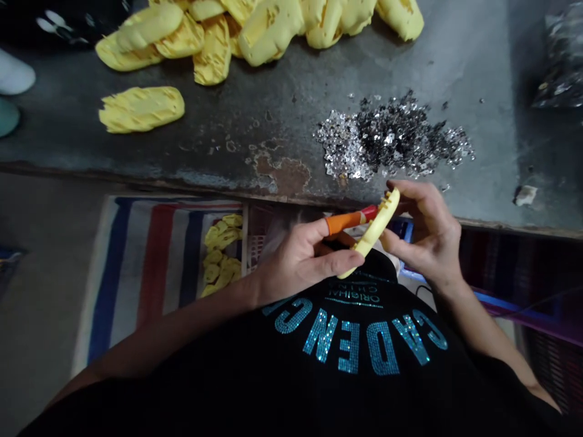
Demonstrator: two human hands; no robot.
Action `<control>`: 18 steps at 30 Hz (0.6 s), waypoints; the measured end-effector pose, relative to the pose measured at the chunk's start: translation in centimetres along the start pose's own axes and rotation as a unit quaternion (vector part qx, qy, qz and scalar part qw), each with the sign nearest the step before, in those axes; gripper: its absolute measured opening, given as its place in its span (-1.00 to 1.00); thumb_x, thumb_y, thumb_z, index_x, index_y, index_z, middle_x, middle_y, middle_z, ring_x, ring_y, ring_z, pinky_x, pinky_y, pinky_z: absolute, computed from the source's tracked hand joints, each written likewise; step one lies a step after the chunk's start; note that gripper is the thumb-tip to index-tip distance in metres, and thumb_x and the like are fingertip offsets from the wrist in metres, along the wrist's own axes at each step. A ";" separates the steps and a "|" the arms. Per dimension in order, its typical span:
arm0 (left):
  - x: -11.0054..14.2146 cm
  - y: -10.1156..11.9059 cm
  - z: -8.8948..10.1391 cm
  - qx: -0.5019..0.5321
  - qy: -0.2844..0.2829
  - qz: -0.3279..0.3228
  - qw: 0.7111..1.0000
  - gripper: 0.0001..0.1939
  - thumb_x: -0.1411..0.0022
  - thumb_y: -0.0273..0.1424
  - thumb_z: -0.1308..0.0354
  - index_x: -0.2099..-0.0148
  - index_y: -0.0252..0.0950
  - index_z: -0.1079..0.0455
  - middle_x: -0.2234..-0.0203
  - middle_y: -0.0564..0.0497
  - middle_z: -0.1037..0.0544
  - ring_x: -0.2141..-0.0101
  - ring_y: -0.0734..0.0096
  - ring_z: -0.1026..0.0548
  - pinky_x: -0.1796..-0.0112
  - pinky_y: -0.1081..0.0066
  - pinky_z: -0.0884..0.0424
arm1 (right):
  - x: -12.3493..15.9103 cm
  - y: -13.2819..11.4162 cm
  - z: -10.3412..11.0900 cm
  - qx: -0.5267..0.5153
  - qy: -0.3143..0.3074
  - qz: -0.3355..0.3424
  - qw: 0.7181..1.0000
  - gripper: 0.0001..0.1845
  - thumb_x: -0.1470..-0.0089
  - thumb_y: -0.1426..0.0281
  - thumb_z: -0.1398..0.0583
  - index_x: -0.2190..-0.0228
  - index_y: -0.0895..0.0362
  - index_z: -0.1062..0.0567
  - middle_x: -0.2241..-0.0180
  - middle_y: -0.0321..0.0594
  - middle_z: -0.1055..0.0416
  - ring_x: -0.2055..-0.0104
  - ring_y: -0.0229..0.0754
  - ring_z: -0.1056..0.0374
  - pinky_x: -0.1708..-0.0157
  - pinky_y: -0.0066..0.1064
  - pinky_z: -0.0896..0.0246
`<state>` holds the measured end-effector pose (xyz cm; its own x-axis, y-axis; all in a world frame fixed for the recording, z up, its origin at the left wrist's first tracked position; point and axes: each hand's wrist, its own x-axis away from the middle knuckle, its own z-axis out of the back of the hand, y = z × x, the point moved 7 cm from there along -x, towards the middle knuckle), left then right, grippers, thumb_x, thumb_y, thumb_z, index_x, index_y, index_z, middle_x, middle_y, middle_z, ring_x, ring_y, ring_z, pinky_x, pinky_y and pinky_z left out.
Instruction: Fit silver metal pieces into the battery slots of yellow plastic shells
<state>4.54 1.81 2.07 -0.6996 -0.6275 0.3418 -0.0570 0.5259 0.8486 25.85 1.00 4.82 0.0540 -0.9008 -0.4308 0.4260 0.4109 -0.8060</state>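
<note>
My left hand (303,258) is closed on a yellow foam sole-shaped piece (374,230), held edge-on in front of my chest; its index finger wears an orange and red finger cot (348,221) that presses against the piece. My right hand (423,233) grips the same piece from the right, fingers curled over its top end. A heap of small shiny silver metal bits (392,138) lies on the grey table (273,109) just beyond my hands.
Many more yellow foam pieces (255,27) are piled at the table's far edge, one (141,109) lying apart at left. Below the table, a striped sack (150,255) holds further yellow pieces (222,255). A dark bag (560,60) sits far right.
</note>
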 end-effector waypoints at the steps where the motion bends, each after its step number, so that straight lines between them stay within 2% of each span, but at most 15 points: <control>1: 0.0 0.1 0.2 -0.019 0.009 0.004 1.000 -0.27 -0.47 -0.08 -0.56 -0.59 -0.01 -0.56 -0.02 -0.04 -0.82 0.26 0.43 -0.68 0.28 0.51 -0.52 | 0.3 0.0 0.0 0.009 0.013 0.005 1.000 -0.29 -0.29 0.34 -0.51 -0.39 -0.15 -0.56 -0.15 -0.15 -0.62 -0.05 0.05 -0.58 0.02 -0.03 -0.64; 2: -0.1 0.4 0.4 -0.035 0.019 -0.003 0.999 -0.29 -0.47 -0.08 -0.57 -0.56 -0.04 -0.59 -0.12 -0.07 -0.82 0.16 0.36 -0.73 0.20 0.49 -0.58 | 0.6 0.0 0.0 0.021 0.026 0.009 0.999 -0.28 -0.28 0.35 -0.51 -0.40 -0.15 -0.56 -0.13 -0.15 -0.62 -0.05 0.04 -0.58 0.03 -0.04 -0.64; 4: -0.6 1.2 0.4 -0.053 0.028 -0.033 0.998 -0.39 -0.46 -0.10 -0.57 -0.45 -0.13 -0.70 -0.31 -0.12 -0.76 -0.13 0.15 -0.76 -0.10 0.37 -0.66 | 1.1 -0.1 0.3 0.049 0.052 0.016 0.997 -0.27 -0.27 0.37 -0.52 -0.40 -0.13 -0.56 -0.11 -0.15 -0.62 -0.04 0.03 -0.58 0.04 -0.07 -0.66; 6: -1.4 1.6 0.2 -0.053 0.019 -0.057 0.997 -0.50 -0.47 -0.14 -0.57 -0.34 -0.19 -0.77 -0.40 -0.15 -0.71 -0.34 0.00 -0.68 -0.34 0.24 -0.58 | 1.3 -0.4 0.6 0.079 0.068 0.020 0.994 -0.27 -0.27 0.37 -0.52 -0.40 -0.11 -0.57 -0.10 -0.13 -0.63 -0.03 0.03 -0.57 0.07 -0.09 -0.67; 7: -1.7 1.5 0.2 -0.045 0.013 -0.060 0.997 -0.54 -0.47 -0.15 -0.56 -0.30 -0.20 -0.79 -0.39 -0.16 -0.71 -0.37 -0.03 -0.66 -0.38 0.20 -0.55 | 1.4 -0.6 0.7 0.091 0.070 0.022 0.993 -0.27 -0.27 0.37 -0.52 -0.40 -0.10 -0.57 -0.10 -0.12 -0.63 -0.03 0.04 -0.57 0.08 -0.09 -0.67; 9: -2.3 0.9 0.6 -0.005 0.009 -0.050 0.999 -0.58 -0.42 -0.17 -0.60 -0.23 -0.20 -0.82 -0.37 -0.16 -0.73 -0.33 0.01 -0.69 -0.34 0.23 -0.58 | 1.3 -1.0 0.8 0.106 0.067 0.023 0.992 -0.28 -0.27 0.36 -0.52 -0.40 -0.08 -0.58 -0.10 -0.09 -0.64 -0.04 0.07 -0.59 0.09 -0.07 -0.68; 11: -2.6 0.0 1.2 0.070 0.003 -0.019 0.997 -0.55 -0.32 -0.24 -0.68 -0.21 -0.13 -0.79 -0.33 -0.13 -0.75 -0.22 0.11 -0.76 -0.18 0.32 -0.67 | 0.9 -1.2 0.8 0.111 0.046 0.014 0.993 -0.27 -0.28 0.35 -0.52 -0.41 -0.09 -0.58 -0.12 -0.07 -0.67 -0.06 0.09 -0.60 0.04 -0.03 -0.68; 14: -2.3 -0.6 1.6 0.170 -0.050 0.031 0.984 -0.28 -0.26 -0.38 -0.69 -0.39 0.06 -0.62 -0.21 -0.05 -0.81 -0.06 0.20 -0.82 0.04 0.40 -0.72 | -0.5 -0.5 0.1 0.095 -0.035 -0.009 0.995 -0.29 -0.37 0.26 -0.49 -0.45 -0.16 -0.54 -0.17 -0.08 -0.69 -0.07 0.11 -0.63 0.00 0.02 -0.66; 16: -2.0 0.0 2.4 0.202 -0.068 0.019 0.977 -0.14 -0.29 -0.37 -0.65 -0.54 0.14 -0.47 -0.16 -0.05 -0.83 -0.03 0.12 -0.84 0.06 0.31 -0.75 | -1.7 0.3 -0.2 0.128 -0.064 0.000 0.990 -0.43 -0.43 0.23 -0.45 -0.39 -0.18 -0.60 -0.18 -0.09 -0.70 -0.11 0.13 -0.63 -0.04 0.03 -0.61; 18: -1.6 1.0 4.1 0.213 -0.028 -0.027 0.976 -0.13 -0.34 -0.28 -0.59 -0.59 0.12 -0.39 -0.18 -0.08 -0.82 -0.01 0.02 -0.85 0.09 0.24 -0.78 | -2.8 1.2 -0.3 0.235 -0.057 0.030 0.970 -0.64 -0.47 0.30 -0.42 -0.23 -0.20 -0.71 -0.18 -0.11 -0.71 -0.17 0.15 -0.59 -0.12 0.08 -0.49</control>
<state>2.74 5.67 0.69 -0.7237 -0.6358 0.2684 -0.3780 0.6906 0.6166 25.97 4.07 4.90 0.1797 -0.8975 -0.4028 0.7823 0.3787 -0.4946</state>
